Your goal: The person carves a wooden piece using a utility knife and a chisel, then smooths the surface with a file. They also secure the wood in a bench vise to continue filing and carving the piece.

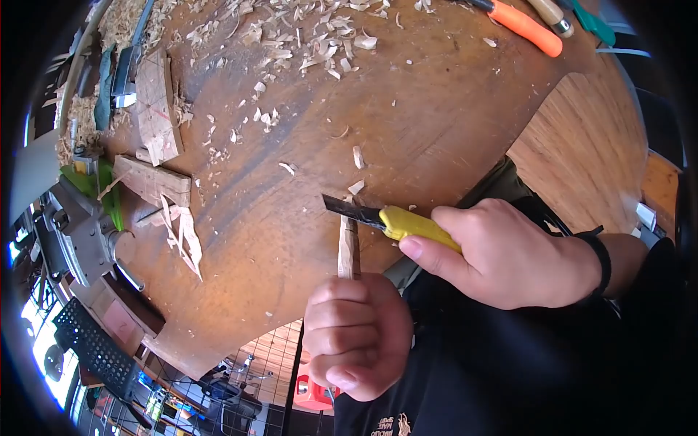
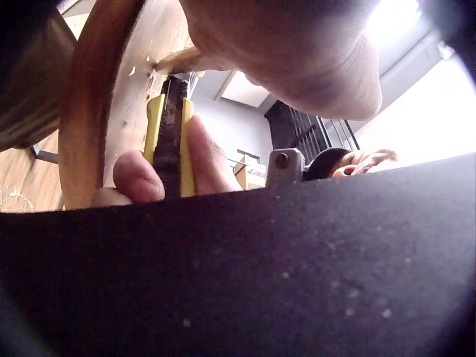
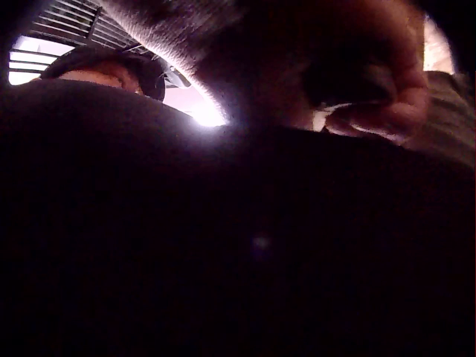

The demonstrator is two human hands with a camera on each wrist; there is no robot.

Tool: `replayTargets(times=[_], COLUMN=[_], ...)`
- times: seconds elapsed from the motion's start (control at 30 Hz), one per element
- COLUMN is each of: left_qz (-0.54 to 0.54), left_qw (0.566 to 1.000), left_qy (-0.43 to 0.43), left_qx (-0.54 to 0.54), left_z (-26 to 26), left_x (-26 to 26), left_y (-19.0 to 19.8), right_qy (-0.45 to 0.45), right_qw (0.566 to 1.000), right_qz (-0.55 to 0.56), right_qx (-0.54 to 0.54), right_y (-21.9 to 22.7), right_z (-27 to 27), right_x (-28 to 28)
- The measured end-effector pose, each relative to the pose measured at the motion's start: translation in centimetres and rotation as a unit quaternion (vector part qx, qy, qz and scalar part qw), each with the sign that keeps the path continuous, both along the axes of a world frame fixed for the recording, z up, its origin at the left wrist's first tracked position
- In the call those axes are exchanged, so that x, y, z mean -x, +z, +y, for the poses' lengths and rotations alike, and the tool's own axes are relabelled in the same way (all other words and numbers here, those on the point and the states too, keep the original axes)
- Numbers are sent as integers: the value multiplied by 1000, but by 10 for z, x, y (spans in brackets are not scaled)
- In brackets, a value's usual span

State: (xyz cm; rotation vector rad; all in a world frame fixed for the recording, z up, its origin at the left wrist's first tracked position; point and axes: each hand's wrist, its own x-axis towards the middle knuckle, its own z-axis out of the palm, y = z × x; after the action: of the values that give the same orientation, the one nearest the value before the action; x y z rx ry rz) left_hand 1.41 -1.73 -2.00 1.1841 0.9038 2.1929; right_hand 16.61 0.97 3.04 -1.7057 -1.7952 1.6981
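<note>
In the head view my left hand [image 1: 356, 334] grips the lower part of a narrow whittled wooden stick [image 1: 348, 251], its far end pointing away from me over the table. My right hand [image 1: 509, 254] holds a yellow utility knife [image 1: 418, 227], thumb along the handle. The knife's dark blade [image 1: 349, 208] lies across the stick's far end. From below, the left wrist view has the yellow knife [image 2: 187, 141] between right-hand fingers, with the left hand [image 2: 290, 52] above it. A dark sleeve covers most of the right wrist view, leaving part of the hand [image 3: 372, 111] in shadow.
Pale wood shavings [image 1: 327, 36] litter the brown tabletop [image 1: 291, 225], thickest at the far side. Wooden blocks [image 1: 156, 109] and split offcuts [image 1: 187, 240] lie on the left. An orange-handled tool [image 1: 527, 27] sits at the far right edge. A wire grid [image 1: 254, 378] stands below the near edge.
</note>
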Motion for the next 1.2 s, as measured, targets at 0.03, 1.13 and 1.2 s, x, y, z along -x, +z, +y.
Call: replayTargets(times=[0.03, 1.13, 1.2], left_qz=[-24, -101, -103], left_qw=[1000, 992, 992], left_qy=[-1, 63, 67], left_qx=[-2, 36, 42], left_z=[0, 4, 5], left_x=[-1, -4, -2], left_y=[0, 6, 5], right_qy=[1, 19, 25], right_qw=[1000, 1000, 999], right_qz=[2, -10, -35], right_qx=[0, 22, 19], right_y=[1, 9, 11], right_z=[-1, 0, 0], right_x=[-2, 3, 2])
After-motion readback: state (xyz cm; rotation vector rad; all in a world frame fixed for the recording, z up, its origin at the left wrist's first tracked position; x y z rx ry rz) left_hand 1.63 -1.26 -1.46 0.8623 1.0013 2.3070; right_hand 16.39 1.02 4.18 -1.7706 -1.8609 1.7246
